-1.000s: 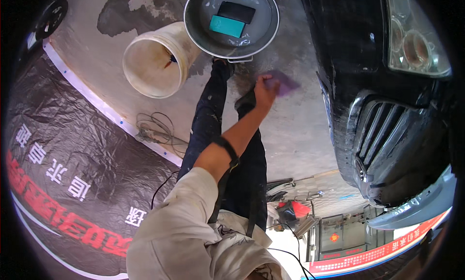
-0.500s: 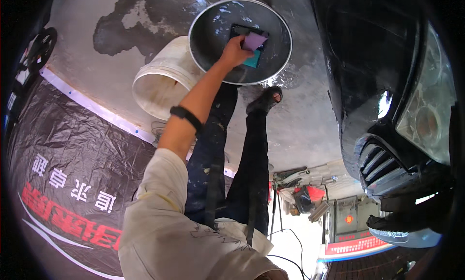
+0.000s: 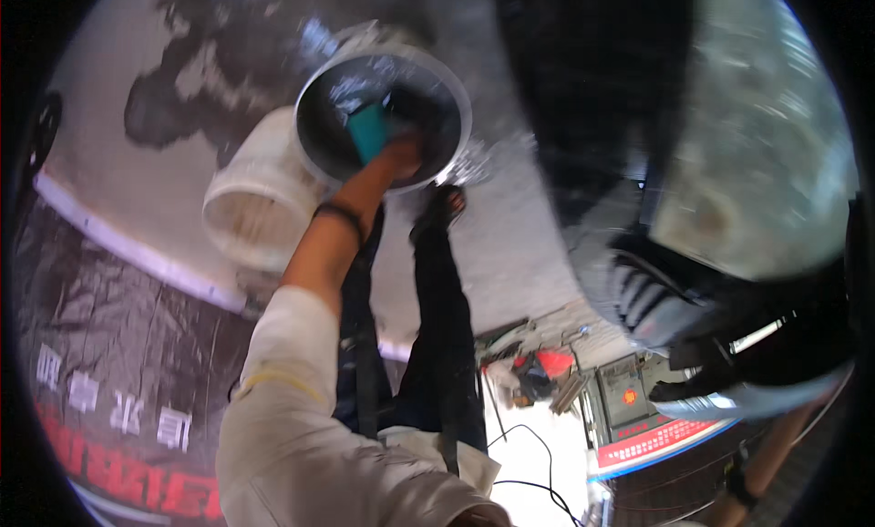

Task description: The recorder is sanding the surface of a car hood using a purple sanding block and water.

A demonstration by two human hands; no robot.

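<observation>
My left hand, smeared by motion, reaches inside a round grey bucket. A teal flat block lies right beside the fingers; whether they grip it cannot be made out. The bucket's inside is dark and wet, with bright glints. A black band circles the left wrist. At the lower right my right hand shows beyond a black wristband, close to a bluish curved car part. Its fingers are hidden or blurred.
A whitish plastic bucket leans beside the grey one. On the right is a black car front with a large cloudy headlight. A dark printed sheet with a pale edge covers the left side. My sandalled foot stands near the bucket on wet floor.
The view has swung, shifting the bucket left and down. The purple pad seen in my left hand no longer shows. My right arm has come into view at lower right.
</observation>
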